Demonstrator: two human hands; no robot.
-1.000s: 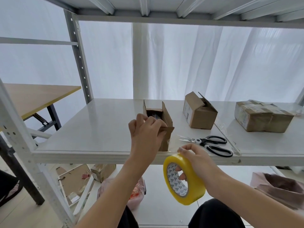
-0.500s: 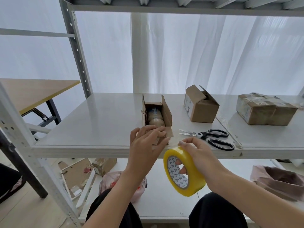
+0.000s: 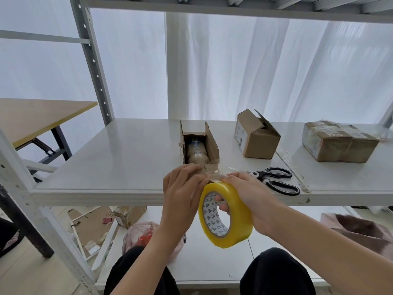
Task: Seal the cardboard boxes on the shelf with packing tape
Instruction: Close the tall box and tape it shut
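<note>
Left hand point(image 3: 182, 194): fingers curled, pinching the loose tape end point(image 3: 212, 174) right at the near lip of the open box point(image 3: 212, 143).
Roll point(image 3: 231, 231): yellow, held just off the near edge of the shelf point(image 3: 110, 162), below the box mouth.
Right hand point(image 3: 248, 201): wrapped round the roll, fingers through the core, thumb on top by the peel line.
Open box: mid-shelf, at the near edge, flaps standing up, what looks like a bottle point(image 3: 196, 152) lying inside.
Step in hand: by my read, drawing out a strip to close this box.
Doing it well: fold the flaps flat first, pull the strip taut so it can't curl onto itself, lay it down the seam with overhang at both ends, then rub it down.
Boxes: three – the open one, a half-shut box point(image 3: 258, 141) to its right, a taped box point(image 3: 338, 143) far right.
Rolls: one.
Scissors point(image 3: 259, 174): one pair, near edge, just right of the hands.
</note>
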